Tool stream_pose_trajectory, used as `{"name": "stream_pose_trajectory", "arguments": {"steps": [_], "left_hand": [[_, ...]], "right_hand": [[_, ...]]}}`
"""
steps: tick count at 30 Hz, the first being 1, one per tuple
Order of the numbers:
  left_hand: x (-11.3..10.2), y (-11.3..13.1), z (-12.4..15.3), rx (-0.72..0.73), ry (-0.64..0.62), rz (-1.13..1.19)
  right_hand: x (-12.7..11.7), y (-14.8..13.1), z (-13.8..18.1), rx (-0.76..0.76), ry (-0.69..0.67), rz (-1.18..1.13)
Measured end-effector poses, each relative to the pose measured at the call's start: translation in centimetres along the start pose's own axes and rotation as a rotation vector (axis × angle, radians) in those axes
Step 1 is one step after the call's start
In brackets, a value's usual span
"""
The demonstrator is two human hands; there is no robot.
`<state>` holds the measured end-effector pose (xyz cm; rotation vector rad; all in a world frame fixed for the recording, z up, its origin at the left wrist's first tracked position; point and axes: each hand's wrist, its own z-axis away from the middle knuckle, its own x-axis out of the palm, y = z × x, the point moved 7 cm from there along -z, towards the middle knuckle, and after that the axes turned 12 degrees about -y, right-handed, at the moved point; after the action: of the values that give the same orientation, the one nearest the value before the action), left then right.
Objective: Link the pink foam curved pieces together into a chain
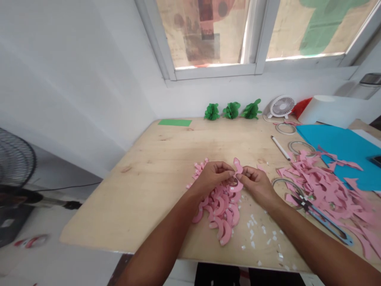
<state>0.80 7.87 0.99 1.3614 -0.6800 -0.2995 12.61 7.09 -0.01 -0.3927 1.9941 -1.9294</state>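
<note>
Presently, fingers of the left hand [213, 175] and right hand [256, 182] are clamped on a curved pink paper piece [238, 167], held over the crescent pile [220, 206] on the tabletop [139, 194].

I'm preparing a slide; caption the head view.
Left hand and right hand pinch curved pink paper over a pale wooden table.

The fingers [224, 166] and forearms [175, 226] are bare, legwear [217, 275] black.

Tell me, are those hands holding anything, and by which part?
Curved pink paper, pinched near its middle by the left hand and the right hand; whether it's one piece or two is unclear.
</note>
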Motion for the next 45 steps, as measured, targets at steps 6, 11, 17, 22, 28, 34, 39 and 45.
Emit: {"name": "stream_pose_trajectory", "arguments": {"steps": [6,11,17,22,28,34,39,45], "left_hand": [[-0.3,0.0,-0.1,0.018,0.048,-0.022],[-0.5,-0.2,-0.1,0.01,0.063,-0.045],[-0.4,-0.5,-0.2,0.007,0.022,-0.064],[-0.4,-0.8,-0.3,-0.002,-0.001,-0.062],[-0.4,-0.5,-0.3,0.009,0.007,-0.079],[-0.3,-0.3,-0.3,0.011,0.019,-0.105],[-0.3,-0.5,-0.3,0.001,0.007,-0.119],[-0.4,-0.5,-0.3,0.005,0.019,-0.096]], "right_hand": [[0.0,0.0,0.0,0.001,0.006,0.018],[0.0,-0.4,0.1,-0.025,0.0,-0.031],[-0.5,0.1,0.1,0.012,0.053,-0.041],[-0.7,0.2,0.1,0.001,0.068,-0.047],[-0.8,0.1,0.2,-0.011,0.079,-0.033],[-1.0,0.1,0.1,-0.009,0.098,-0.055],[-1.3,0.4,0.0,0.01,0.132,-0.038],[-0.8,0.1,0.1,0.007,0.077,-0.055]]}}
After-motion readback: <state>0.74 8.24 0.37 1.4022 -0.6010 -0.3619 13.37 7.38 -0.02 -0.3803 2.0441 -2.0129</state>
